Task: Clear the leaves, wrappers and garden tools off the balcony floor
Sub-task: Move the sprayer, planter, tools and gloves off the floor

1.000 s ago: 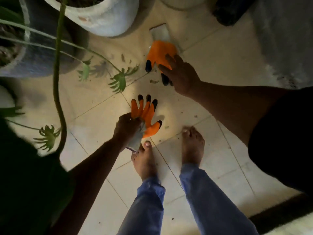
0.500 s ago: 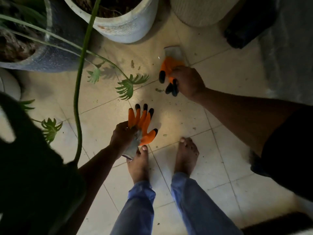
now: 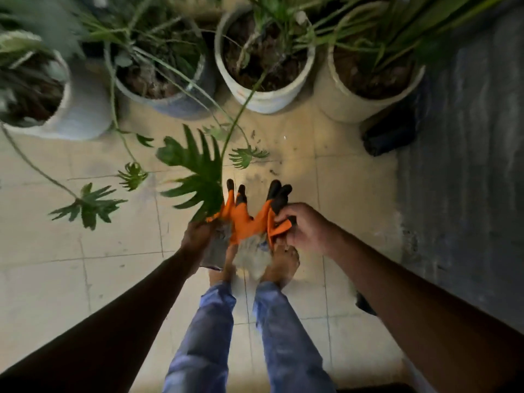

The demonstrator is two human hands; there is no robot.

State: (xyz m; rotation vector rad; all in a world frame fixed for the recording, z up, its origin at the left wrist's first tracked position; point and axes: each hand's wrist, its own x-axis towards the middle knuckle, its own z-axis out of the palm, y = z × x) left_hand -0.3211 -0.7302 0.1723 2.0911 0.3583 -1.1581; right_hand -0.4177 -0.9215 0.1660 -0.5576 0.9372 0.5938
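Note:
Two orange garden gloves with black fingertips and grey cuffs are held up above my bare feet. My left hand [image 3: 198, 232] grips the left glove [image 3: 231, 215] near its cuff. My right hand [image 3: 304, 228] clasps the right glove [image 3: 270, 219] by its fingers and palm. The two gloves touch in the middle. A large green split leaf [image 3: 198, 180] on a living stem hangs over my left hand and hides part of it. Small dark leaf scraps [image 3: 273, 171] lie on the cream tiles beyond the gloves.
Several potted plants stand along the far side, among them a white pot [image 3: 266, 97] and a beige pot [image 3: 357, 100]. A dark object [image 3: 388, 134] lies by the grey wall [image 3: 467, 165] on the right. Long stems with small leaves [image 3: 88, 207] trail over the floor at left.
My right hand lifted the second glove off the floor and brought it in beside the first. The view has tilted up, showing the row of pots.

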